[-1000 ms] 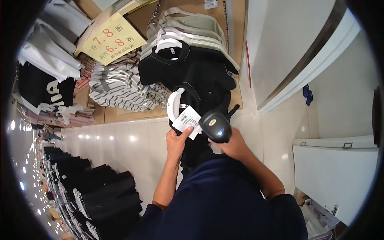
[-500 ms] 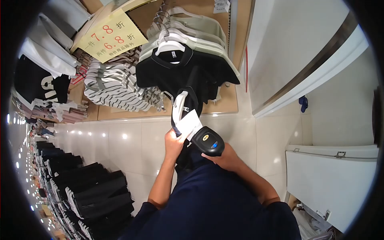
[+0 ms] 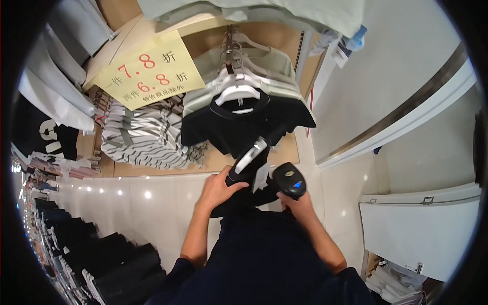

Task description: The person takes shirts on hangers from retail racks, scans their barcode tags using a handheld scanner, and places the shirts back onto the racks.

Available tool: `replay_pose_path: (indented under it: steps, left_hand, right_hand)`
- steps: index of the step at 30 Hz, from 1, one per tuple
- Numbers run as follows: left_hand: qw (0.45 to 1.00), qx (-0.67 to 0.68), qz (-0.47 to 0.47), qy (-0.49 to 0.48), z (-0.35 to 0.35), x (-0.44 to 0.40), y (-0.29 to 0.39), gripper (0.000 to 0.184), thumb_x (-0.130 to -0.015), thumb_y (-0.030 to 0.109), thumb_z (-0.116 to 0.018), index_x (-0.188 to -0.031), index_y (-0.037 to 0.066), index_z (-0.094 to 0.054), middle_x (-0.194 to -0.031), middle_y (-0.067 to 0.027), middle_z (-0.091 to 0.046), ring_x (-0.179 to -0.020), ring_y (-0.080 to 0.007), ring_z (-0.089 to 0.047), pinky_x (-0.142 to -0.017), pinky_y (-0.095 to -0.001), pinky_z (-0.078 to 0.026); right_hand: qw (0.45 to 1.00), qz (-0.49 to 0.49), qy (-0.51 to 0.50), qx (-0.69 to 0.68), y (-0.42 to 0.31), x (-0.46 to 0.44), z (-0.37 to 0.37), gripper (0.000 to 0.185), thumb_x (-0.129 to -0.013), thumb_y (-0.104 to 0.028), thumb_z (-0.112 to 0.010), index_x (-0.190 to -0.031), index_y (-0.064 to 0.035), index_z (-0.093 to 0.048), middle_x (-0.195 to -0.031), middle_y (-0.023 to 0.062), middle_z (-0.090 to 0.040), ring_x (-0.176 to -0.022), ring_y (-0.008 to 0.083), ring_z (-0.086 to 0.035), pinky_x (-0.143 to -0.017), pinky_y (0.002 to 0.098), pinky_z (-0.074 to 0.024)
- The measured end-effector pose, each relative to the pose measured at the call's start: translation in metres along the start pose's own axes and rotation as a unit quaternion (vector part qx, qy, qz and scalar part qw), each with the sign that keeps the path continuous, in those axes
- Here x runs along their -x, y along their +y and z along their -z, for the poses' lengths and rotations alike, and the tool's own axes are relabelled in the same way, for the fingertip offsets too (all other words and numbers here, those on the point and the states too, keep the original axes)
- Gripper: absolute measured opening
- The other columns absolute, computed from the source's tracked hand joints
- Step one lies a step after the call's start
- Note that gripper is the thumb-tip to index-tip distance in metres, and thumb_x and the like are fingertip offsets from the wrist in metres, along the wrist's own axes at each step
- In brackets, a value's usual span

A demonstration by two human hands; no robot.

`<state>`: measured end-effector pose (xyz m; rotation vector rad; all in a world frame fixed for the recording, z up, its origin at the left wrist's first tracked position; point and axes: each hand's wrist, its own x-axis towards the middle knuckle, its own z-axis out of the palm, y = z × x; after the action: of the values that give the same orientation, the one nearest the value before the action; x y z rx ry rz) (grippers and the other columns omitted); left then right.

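Observation:
My left hand is closed on a black shirt that hangs on a white hanger, gripping it near the hanger's lower end. A white price tag dangles from this shirt, away from my fingers and edge-on to the camera. In my right hand is a black handheld scanner with a blue light, just right of the tag and apart from it. Beyond my hands, another black shirt hangs at the front of a row of pale green shirts.
A yellow sign stands above striped garments at the left. Dark garments hang in a row at lower left. A white door panel is at the right, and pale cloth hangs at the top.
My left hand has let go of the tag, which now hangs loose. The held shirt has tilted, and the scanner has moved right, away from the tag. The view now shows more of the rack's top.

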<state>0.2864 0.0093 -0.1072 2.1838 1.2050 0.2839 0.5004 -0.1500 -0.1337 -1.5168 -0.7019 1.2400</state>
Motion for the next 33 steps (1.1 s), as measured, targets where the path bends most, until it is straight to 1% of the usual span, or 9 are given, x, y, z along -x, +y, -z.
replay_pose_path:
  steps: [2, 3, 6, 11, 14, 22, 29, 32, 33]
  left_hand:
    - [0.993, -0.081, -0.081, 0.012, 0.020, -0.019, -0.020, 0.046, -0.082, 0.042, -0.076, -0.107, 0.006, -0.064, -0.085, -0.0179, -0.070, -0.077, -0.0367, -0.068, -0.065, -0.0431, -0.052]
    - [0.975, -0.105, -0.174, 0.086, 0.026, -0.030, -0.028, 0.042, -0.082, 0.040, -0.075, -0.106, 0.007, -0.066, -0.084, -0.0141, -0.070, -0.074, -0.0340, -0.068, -0.062, -0.0425, -0.052]
    - [0.954, -0.134, -0.221, 0.154, 0.051, -0.066, -0.033, 0.037, -0.082, 0.035, -0.076, -0.101, 0.005, -0.068, -0.085, -0.0120, -0.070, -0.072, -0.0315, -0.068, -0.061, -0.0406, -0.053]
    - [0.947, -0.055, -0.248, 0.197, 0.081, -0.114, -0.028, 0.039, -0.081, 0.032, -0.079, -0.103, 0.001, -0.070, -0.098, -0.0153, -0.072, -0.083, -0.0332, -0.070, -0.071, -0.0372, -0.056]
    - [0.941, -0.001, -0.249, 0.228, 0.101, -0.134, -0.024, 0.042, -0.080, 0.036, -0.079, -0.100, 0.000, -0.071, -0.094, -0.0163, -0.072, -0.083, -0.0338, -0.070, -0.069, -0.0385, -0.056]
    - [0.977, 0.037, -0.178, 0.116, 0.084, -0.172, -0.063, 0.053, -0.083, 0.045, -0.075, -0.107, -0.002, -0.071, -0.098, -0.0201, -0.072, -0.090, -0.0375, -0.069, -0.079, -0.0403, -0.054]
    - [0.961, 0.048, -0.246, 0.116, 0.101, -0.172, -0.053, 0.032, -0.091, 0.024, -0.070, -0.107, -0.003, -0.070, -0.099, -0.0203, -0.071, -0.094, -0.0350, -0.068, -0.085, -0.0380, -0.052]
    - [0.912, 0.105, -0.266, 0.293, 0.115, -0.182, -0.057, 0.020, -0.088, 0.014, -0.070, -0.102, 0.000, -0.070, -0.097, -0.0154, -0.070, -0.091, -0.0313, -0.067, -0.083, -0.0399, -0.052]
    - [0.912, 0.071, -0.275, 0.295, 0.122, -0.191, -0.059, 0.023, -0.087, 0.013, -0.070, -0.106, 0.000, -0.069, -0.101, -0.0166, -0.069, -0.094, -0.0326, -0.067, -0.084, -0.0406, -0.051]
  right_hand:
    - [0.994, 0.030, 0.047, -0.090, 0.011, -0.008, 0.004, 0.015, -0.089, -0.012, -0.074, -0.084, -0.0029, -0.063, -0.064, 0.0009, -0.058, -0.056, 0.0099, -0.055, -0.054, 0.0266, -0.0443]
    - [0.991, 0.037, 0.074, -0.102, 0.007, -0.010, 0.002, 0.014, -0.089, -0.012, -0.073, -0.086, -0.0029, -0.063, -0.064, 0.0013, -0.058, -0.056, 0.0103, -0.055, -0.055, 0.0266, -0.0446]
    - [0.982, 0.052, 0.118, -0.138, 0.009, -0.013, -0.006, 0.013, -0.090, -0.011, -0.071, -0.092, -0.0027, -0.061, -0.066, 0.0021, -0.058, -0.056, 0.0114, -0.055, -0.055, 0.0268, -0.0457]
    - [0.971, 0.067, 0.174, -0.151, 0.014, -0.014, -0.032, 0.010, -0.091, -0.009, -0.069, -0.091, -0.0021, -0.061, -0.066, 0.0023, -0.057, -0.056, 0.0115, -0.056, -0.055, 0.0266, -0.0459]
    - [0.966, 0.057, 0.202, -0.153, 0.017, -0.013, -0.047, 0.009, -0.091, -0.008, -0.069, -0.090, -0.0019, -0.062, -0.064, 0.0022, -0.058, -0.056, 0.0115, -0.056, -0.054, 0.0264, -0.0458]
    - [0.965, 0.037, 0.230, -0.124, 0.021, -0.020, -0.045, 0.010, -0.092, -0.010, -0.069, -0.089, -0.0020, -0.063, -0.063, 0.0022, -0.059, -0.055, 0.0114, -0.056, -0.054, 0.0271, -0.0456]
    - [0.962, 0.039, 0.239, -0.126, 0.033, -0.023, -0.048, 0.013, -0.091, -0.012, -0.070, -0.086, -0.0030, -0.062, -0.063, 0.0024, -0.059, -0.054, 0.0121, -0.056, -0.054, 0.0275, -0.0456]
    - [0.957, 0.031, 0.259, -0.128, 0.026, -0.024, -0.047, 0.013, -0.091, -0.011, -0.069, -0.085, -0.0031, -0.062, -0.063, 0.0024, -0.059, -0.054, 0.0121, -0.057, -0.054, 0.0276, -0.0456]
    - [0.958, 0.033, 0.253, -0.129, 0.025, -0.024, -0.047, 0.013, -0.091, -0.012, -0.069, -0.085, -0.0031, -0.062, -0.063, 0.0024, -0.059, -0.054, 0.0121, -0.057, -0.054, 0.0276, -0.0456]
